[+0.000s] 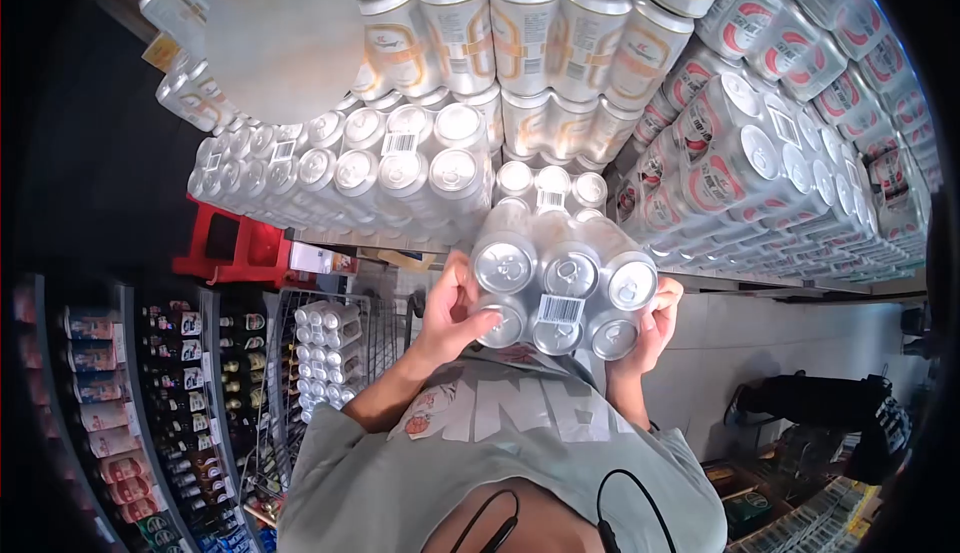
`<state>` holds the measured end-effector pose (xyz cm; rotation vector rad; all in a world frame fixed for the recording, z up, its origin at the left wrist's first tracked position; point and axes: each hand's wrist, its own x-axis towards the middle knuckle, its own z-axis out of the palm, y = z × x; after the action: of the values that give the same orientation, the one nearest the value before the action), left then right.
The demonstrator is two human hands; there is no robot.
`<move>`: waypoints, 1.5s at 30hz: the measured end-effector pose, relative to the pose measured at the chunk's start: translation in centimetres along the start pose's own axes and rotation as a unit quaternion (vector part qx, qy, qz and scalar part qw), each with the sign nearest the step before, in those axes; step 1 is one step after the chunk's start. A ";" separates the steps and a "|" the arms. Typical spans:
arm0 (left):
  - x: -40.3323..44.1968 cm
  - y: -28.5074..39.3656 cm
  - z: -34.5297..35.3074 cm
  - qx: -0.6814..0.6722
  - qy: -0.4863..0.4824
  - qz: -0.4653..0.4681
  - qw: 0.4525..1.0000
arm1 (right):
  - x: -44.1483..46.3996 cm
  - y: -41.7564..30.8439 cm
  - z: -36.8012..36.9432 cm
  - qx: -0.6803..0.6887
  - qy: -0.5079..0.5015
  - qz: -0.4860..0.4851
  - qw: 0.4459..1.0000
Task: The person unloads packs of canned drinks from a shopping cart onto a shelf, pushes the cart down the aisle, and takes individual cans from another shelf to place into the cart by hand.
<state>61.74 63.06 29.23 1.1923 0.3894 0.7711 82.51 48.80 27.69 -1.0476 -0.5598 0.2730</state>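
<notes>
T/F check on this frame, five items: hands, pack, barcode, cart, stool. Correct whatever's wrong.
1. The right hand grips one side of the pack. True.
2. The left hand is on the cart. False: it grips the pack's other side.
3. The top of the held pack shows six can lids. True.
4. The held pack's barcode is turned away from the camera. False: it faces the camera.
5. The red stool is right of the held pack in the picture. False: it is to the left.
</notes>
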 end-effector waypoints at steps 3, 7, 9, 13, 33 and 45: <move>2.8 -1.6 0.4 0.038 0.018 0.056 0.998 | 1.8 1.7 -0.8 0.017 0.021 -0.017 0.999; 4.9 -2.5 0.6 0.056 0.040 0.062 0.996 | 3.4 3.0 -0.6 0.001 0.042 -0.021 0.999; 5.5 -2.4 1.3 0.011 0.069 0.033 0.997 | 4.2 2.9 0.6 0.021 0.068 -0.001 0.997; 6.5 -2.8 1.9 0.018 0.138 0.013 0.990 | 5.9 1.9 2.4 0.044 0.107 0.049 0.992; 3.8 -6.2 2.6 -0.352 0.167 -0.262 0.883 | 7.3 -7.3 2.6 -0.469 -0.215 -0.021 0.856; 3.8 -5.5 4.1 -0.397 0.092 -0.402 0.820 | 13.1 -5.5 9.6 -0.662 -0.531 -0.238 0.473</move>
<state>68.78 62.06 25.94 0.0975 0.5970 0.2258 87.79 59.36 40.16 -2.0890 -2.4662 -0.1545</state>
